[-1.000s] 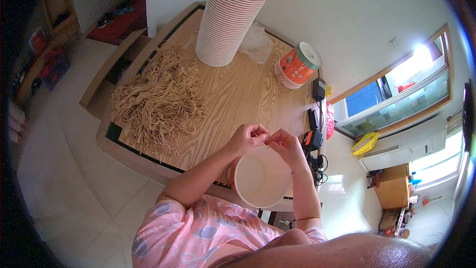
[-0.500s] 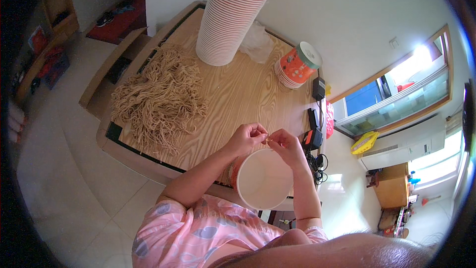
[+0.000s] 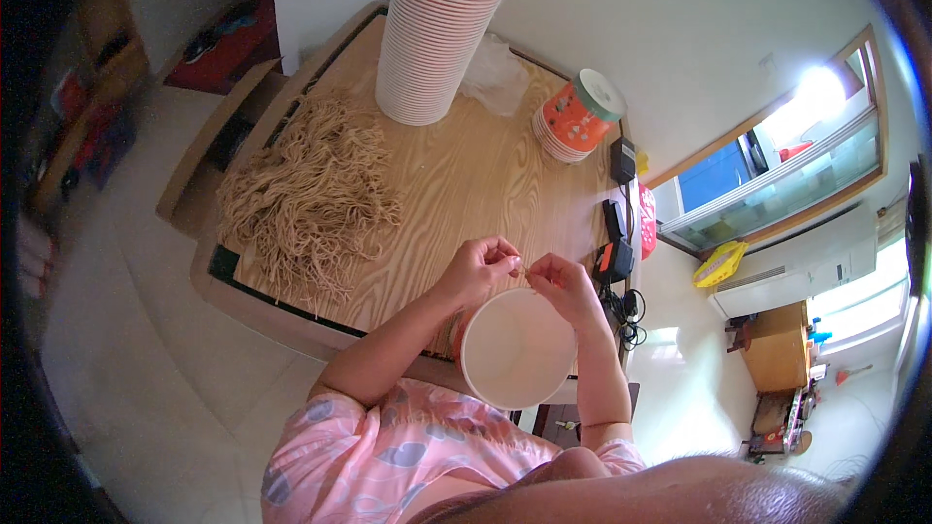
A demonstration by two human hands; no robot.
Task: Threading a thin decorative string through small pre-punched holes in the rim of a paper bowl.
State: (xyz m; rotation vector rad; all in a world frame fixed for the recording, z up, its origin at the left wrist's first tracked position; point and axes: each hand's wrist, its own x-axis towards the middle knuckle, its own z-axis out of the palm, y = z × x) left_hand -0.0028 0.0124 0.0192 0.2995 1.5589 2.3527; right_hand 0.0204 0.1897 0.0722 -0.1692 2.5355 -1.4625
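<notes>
- wood-grain table (image 3: pixel 466 184): spreads beyond the white-lined bucket (image 3: pixel 517 349)
- tall stack of white tubs (image 3: pixel 427 49): far beyond bucket, to its left
- tan cord pile (image 3: pixel 311 194): left of bucket, further out
- person's left hand (image 3: pixel 474 267), right hand (image 3: pixel 563 286): at bucket's far rim, near each other, fingertips pinched
- thin tan strand (image 3: pixel 525 275): between both hands' fingertips, by that rim

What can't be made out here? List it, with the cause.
All in the head view:
Whatever is between the left hand and right hand: too small, partly covered by fingers.
Top of the tall white stack: cut off by the upper edge.
White tub's outer wall: mostly hidden behind its rim.
Far-left items: dark, blurred.
</notes>
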